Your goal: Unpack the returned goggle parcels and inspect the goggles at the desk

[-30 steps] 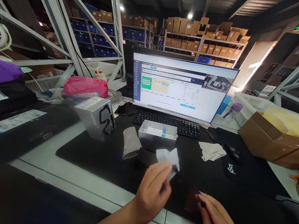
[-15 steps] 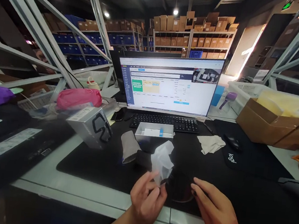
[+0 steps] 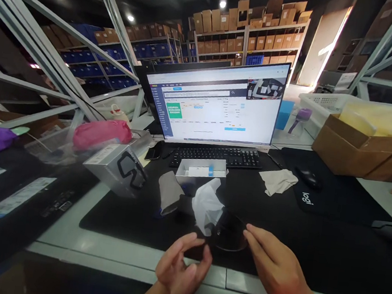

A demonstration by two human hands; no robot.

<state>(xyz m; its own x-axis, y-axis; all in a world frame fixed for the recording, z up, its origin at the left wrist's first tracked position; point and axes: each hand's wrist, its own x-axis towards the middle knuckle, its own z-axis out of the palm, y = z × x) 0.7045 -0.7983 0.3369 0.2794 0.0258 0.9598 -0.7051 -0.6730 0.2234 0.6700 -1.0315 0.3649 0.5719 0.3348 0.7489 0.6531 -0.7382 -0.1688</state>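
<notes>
My left hand (image 3: 182, 268) is low at the desk's front edge, fingers curled toward the thumb around something dark that I cannot make out against the black mat (image 3: 311, 254). Just above it lies a crumpled white wrapper (image 3: 207, 205), apart from the fingers. My right hand (image 3: 271, 264) reaches in from the right, and its fingertips pinch the edge of a dark rounded object (image 3: 228, 233) that rests on the mat beside the wrapper. A grey pouch (image 3: 168, 192) and an open white box tray (image 3: 200, 170) sit behind them.
A monitor (image 3: 215, 104) and keyboard (image 3: 216, 155) stand at the back. Nearby are a grey product box (image 3: 115, 168) on the left, a crumpled cloth (image 3: 279, 180) and mouse (image 3: 307, 177) on the right, and cardboard boxes (image 3: 355, 146) at far right. Metal rack struts cross the left side.
My left hand let go of the white wrapper and dropped lower toward me. The wrapper now lies on the mat. My right hand stayed on the dark object.
</notes>
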